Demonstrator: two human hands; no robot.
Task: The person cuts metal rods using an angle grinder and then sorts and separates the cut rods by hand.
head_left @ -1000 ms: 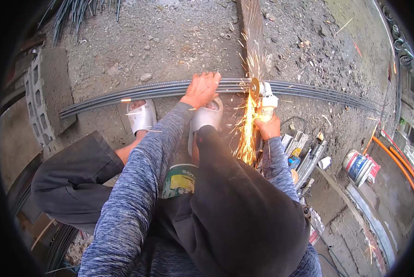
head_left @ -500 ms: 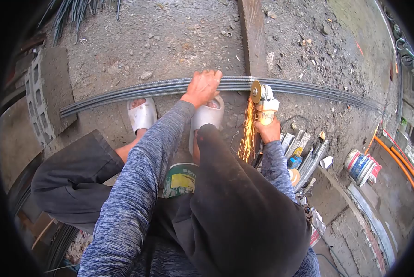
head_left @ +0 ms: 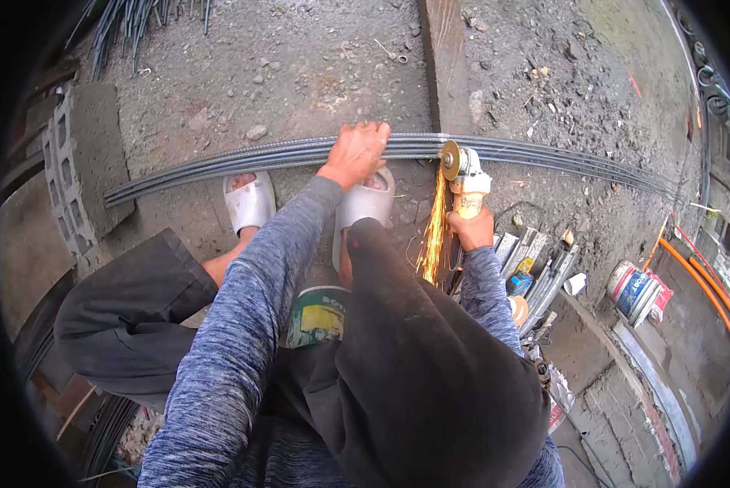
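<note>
A bundle of long ribbed steel bars lies crosswise in front of my feet. My left hand is wrapped round the bundle above my sandal. Gripped in my right hand is an angle grinder, its body pointing away from me. The grinder's round disc touches the near side of the bars, right of my left hand. Orange sparks stream from the disc back toward my knee. Under the bars, near the disc, runs a wooden beam.
A concrete hollow block stands under the bars' left end. Behind my left forearm is a green bucket. Metal profiles lie right of my right forearm, with a paint bucket and orange pipes farther right. More bars lie at upper left.
The spark stream is narrower than before, and the sparks that flew up over the beam are gone. The grinder has shifted very slightly; my left hand stays in place on the bars.
</note>
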